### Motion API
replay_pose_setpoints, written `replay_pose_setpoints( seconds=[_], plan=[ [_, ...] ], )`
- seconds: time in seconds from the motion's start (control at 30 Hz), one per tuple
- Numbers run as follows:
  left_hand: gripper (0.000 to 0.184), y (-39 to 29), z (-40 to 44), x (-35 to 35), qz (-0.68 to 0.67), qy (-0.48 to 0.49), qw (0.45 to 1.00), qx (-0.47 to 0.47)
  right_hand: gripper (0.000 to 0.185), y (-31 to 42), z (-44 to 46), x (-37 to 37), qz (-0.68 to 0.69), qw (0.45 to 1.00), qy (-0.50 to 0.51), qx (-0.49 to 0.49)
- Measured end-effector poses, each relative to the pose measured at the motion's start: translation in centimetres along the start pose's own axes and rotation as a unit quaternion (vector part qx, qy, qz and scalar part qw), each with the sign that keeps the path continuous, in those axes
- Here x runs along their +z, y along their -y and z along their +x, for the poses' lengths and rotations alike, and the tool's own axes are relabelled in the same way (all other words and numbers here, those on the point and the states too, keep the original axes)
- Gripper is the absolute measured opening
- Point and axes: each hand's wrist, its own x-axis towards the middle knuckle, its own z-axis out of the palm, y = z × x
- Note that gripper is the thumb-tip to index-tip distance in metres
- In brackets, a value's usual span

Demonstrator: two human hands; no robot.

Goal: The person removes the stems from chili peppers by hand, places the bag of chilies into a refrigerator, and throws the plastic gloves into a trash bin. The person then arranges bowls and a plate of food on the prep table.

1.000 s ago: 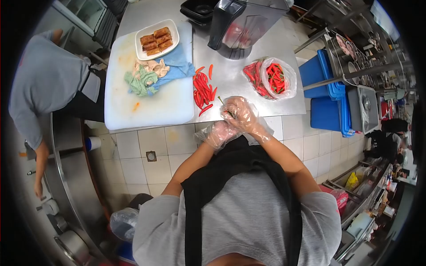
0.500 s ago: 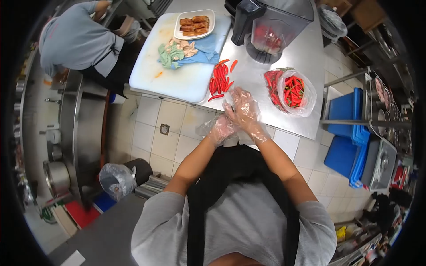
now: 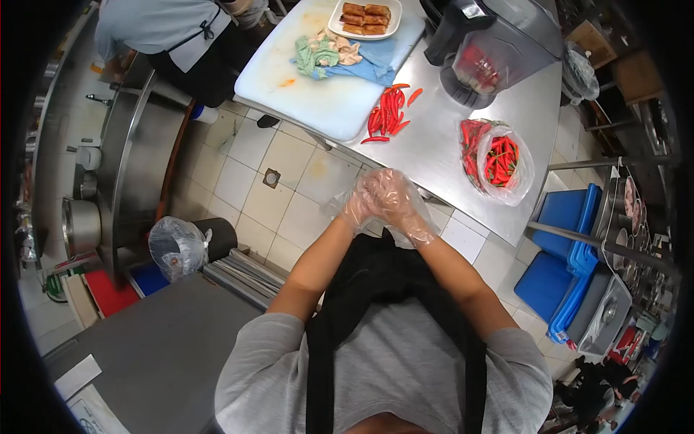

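Note:
Both of my hands wear loose, clear plastic gloves. They are pressed together in front of my apron, just off the metal table's point(image 3: 441, 145) near edge. My left hand point(image 3: 358, 205) is closed against my right hand point(image 3: 391, 195), whose fingers are curled. Whether anything lies between them is hidden. Beyond my hands, a small pile of red chillies point(image 3: 387, 112) lies on the metal beside the white cutting board point(image 3: 267, 83). Farther right is a clear plastic bag point(image 3: 515, 189) of red chillies. A blender jug point(image 3: 520, 58) with red and pale pieces inside stands behind.
A white dish point(image 3: 334, 27) of browned rolls and crumpled cloths point(image 3: 369, 59) rest on the board. Blue bins point(image 3: 557, 224) stand at the right. A lined trash bin point(image 3: 177, 246) is at the left. Another person point(image 3: 163, 29) in an apron stands at the upper left.
My hands have drawn back from the table edge. My right hand's fingers, stretched out before, are now curled against my left hand. The view has shifted, and the other person has moved toward the upper edge.

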Motion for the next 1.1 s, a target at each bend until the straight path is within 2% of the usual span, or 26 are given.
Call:
replay_pose_setpoints(
  seconds=[0.07, 0.1, 0.13, 0.17, 0.23, 0.27, 0.33, 0.37, 0.4, 0.43, 0.53, 0.57, 0.6, 0.63, 0.67, 0.7, 0.73, 0.77, 0.83, 0.9, 0.93, 0.97, 1.0, 1.03, 1.07, 1.1],
  plan=[
    [0.031, 0.6, -0.5, 0.0, -0.078, -0.018, 0.997, 0.023, 0.024, 1.0, 1.0, -1.0, 0.055, 0.998, -0.015, -0.014],
    [0.03, 1.3, -0.7, 0.0, -0.301, -0.078, 0.949, -0.053, 0.024, 0.7, 0.5, 0.3, 0.052, 0.998, -0.008, -0.018],
    [0.033, 1.6, -1.0, -0.1, -0.507, -0.132, 0.843, -0.124, 0.025, -0.1, -0.7, 2.8, 0.023, 0.999, 0.023, -0.013],
    [0.033, -0.2, -1.2, 0.0, -0.513, -0.135, 0.84, -0.116, 0.026, -0.5, -1.3, 4.6, -0.005, 0.999, 0.053, -0.009],
    [0.044, -6.3, -2.0, -0.8, -0.466, -0.202, 0.83, -0.229, 0.026, 0.4, -0.8, 6.4, 0.031, 0.998, 0.044, -0.044],
    [0.044, -4.6, -3.2, -2.6, -0.469, -0.207, 0.83, -0.221, 0.027, 1.1, -0.5, 7.2, 0.068, 0.995, 0.028, -0.07],
    [0.05, 0.2, -6.5, -6.9, -0.569, -0.062, 0.817, -0.073, 0.027, 3.2, 0.8, 8.3, 0.053, 0.994, 0.056, -0.08],
    [0.05, -0.5, -8.5, -8.1, -0.565, -0.087, 0.82, -0.044, 0.028, 4.9, 2.1, 9.3, 0.043, 0.992, 0.079, -0.091],
    [0.044, -1.2, -10.7, -8.8, -0.366, -0.199, 0.908, 0.039, 0.029, 7.1, 3.9, 10.7, 0.04, 0.988, 0.102, -0.11],
    [0.04, -1.8, -12.6, -10.1, -0.14, -0.313, 0.934, 0.104, 0.029, 10.0, 5.9, 12.3, 0.04, 0.983, 0.125, -0.132],
    [0.048, 5.7, -15.8, -18.8, -0.18, -0.375, 0.893, 0.169, 0.035, 19.9, 13.0, 15.9, 0.091, 0.964, 0.14, -0.205],
    [0.048, 2.2, -18.8, -20.9, -0.17, -0.411, 0.876, 0.186, 0.04, 23.0, 15.2, 16.7, 0.114, 0.963, 0.124, -0.209],
    [0.043, -4.0, -21.5, -21.9, -0.045, -0.473, 0.865, 0.162, 0.04, 25.7, 17.3, 18.0, 0.132, 0.954, 0.136, -0.232],
    [0.039, -9.1, -24.2, -23.1, 0.078, -0.523, 0.839, 0.128, 0.044, 28.6, 19.6, 19.4, 0.163, 0.946, 0.135, -0.244],
    [0.029, -11.6, -28.0, -26.8, -0.129, -0.553, 0.803, 0.179, 0.048, 32.7, 21.7, 22.0, 0.197, 0.936, 0.143, -0.254],
    [0.029, -12.3, -30.2, -29.2, -0.128, -0.563, 0.796, 0.18, 0.048, 34.5, 22.7, 23.5, 0.204, 0.932, 0.149, -0.261],
    [0.025, -13.0, -32.5, -31.5, -0.391, -0.546, 0.704, 0.231, 0.048, 36.2, 23.7, 24.8, 0.281, 0.926, 0.154, -0.201],
    [0.021, -13.6, -34.8, -33.7, -0.621, -0.483, 0.556, 0.269, 0.048, 37.8, 24.5, 25.9, 0.355, 0.911, 0.157, -0.138],
    [0.019, -16.1, -39.7, -36.8, -0.602, -0.528, 0.514, 0.308, 0.043, 39.9, 25.6, 27.4, 0.42, 0.886, 0.153, -0.121],
    [0.018, -16.6, -45.0, -40.4, -0.536, -0.587, 0.5, 0.344, 0.041, 39.2, 25.9, 29.5, 0.388, 0.894, 0.208, -0.087],
    [0.019, -16.6, -48.0, -42.4, -0.542, -0.569, 0.494, 0.371, 0.038, 38.4, 25.6, 30.0, 0.37, 0.884, 0.279, -0.055],
    [0.02, -16.4, -51.0, -44.7, -0.548, -0.55, 0.489, 0.396, 0.037, 36.4, 24.0, 31.8, 0.286, 0.908, 0.282, -0.118],
    [0.027, -15.1, -54.7, -48.0, -0.496, -0.619, 0.474, 0.381, 0.035, 33.8, 21.8, 34.0, 0.199, 0.922, 0.281, -0.179],
    [0.035, -14.0, -57.3, -50.7, -0.441, -0.684, 0.456, 0.362, 0.034, 30.9, 20.1, 35.1, 0.238, 0.902, 0.338, -0.125],
    [0.043, -17.7, -57.4, -51.0, -0.445, -0.743, 0.416, 0.277, 0.032, 28.9, 18.8, 35.4, 0.274, 0.875, 0.392, -0.068],
    [0.052, -21.7, -57.3, -51.0, -0.445, -0.793, 0.372, 0.187, 0.032, 28.4, 18.3, 34.8, 0.27, 0.876, 0.394, -0.066]
  ],
)
